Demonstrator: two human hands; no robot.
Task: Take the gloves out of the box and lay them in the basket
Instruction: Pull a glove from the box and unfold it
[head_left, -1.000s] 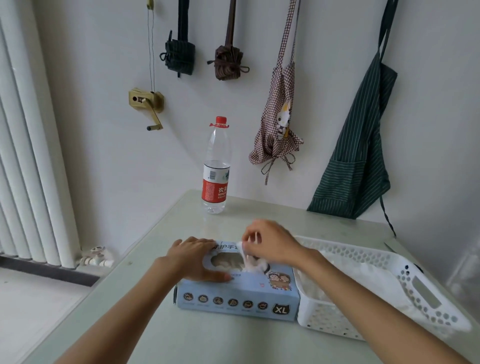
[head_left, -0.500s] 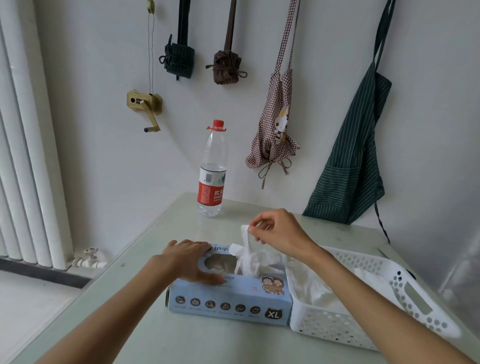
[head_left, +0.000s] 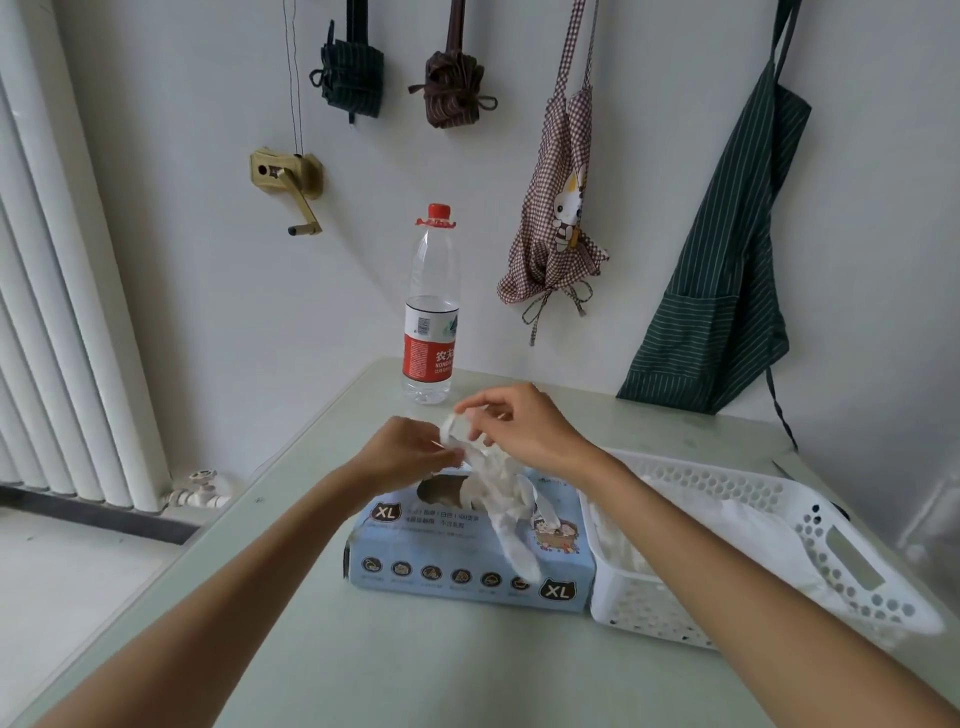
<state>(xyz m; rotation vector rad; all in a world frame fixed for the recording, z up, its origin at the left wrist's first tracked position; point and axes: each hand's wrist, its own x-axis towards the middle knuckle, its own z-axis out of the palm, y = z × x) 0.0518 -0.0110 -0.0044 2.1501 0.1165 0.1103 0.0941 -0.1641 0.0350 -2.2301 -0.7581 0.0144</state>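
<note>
While both hands work at its cuff, the glove (head_left: 498, 499) hangs over the box (head_left: 467, 551), its fingers trailing down the front face near the "XL" mark. The right hand (head_left: 524, 431) pinches the cuff's rolled edge between thumb and forefinger, other fingers loosely curled; the left hand (head_left: 410, 457) pinches the cuff just beside it, fingers bent round the thin film. Whether the glove's lower part is fully clear of the box's oval opening cannot be told, since it drapes straight across the hole.

The basket (head_left: 727, 488) sits touching the box's right end, with white gloves already lying inside, so the task looks partly done and this is one more glove on its way.

To do this step well, I would judge that the lift should go straight up until the glove's fingers hang free, so that no second glove gets dragged out with it. Such a light, clingy thing will fold onto itself if swung fast; a slow carry rightward over the basket rim, with both pinches kept apart to hold the cuff spread, should let it land flat. Letting the dangling fingers touch down first, then lowering the cuff, would lay it rather than drop it. The box is not held down now and may shift or tip toward the basket if the glove snags. A bottle (head_left: 431, 312) stands well behind, out of the way
</note>
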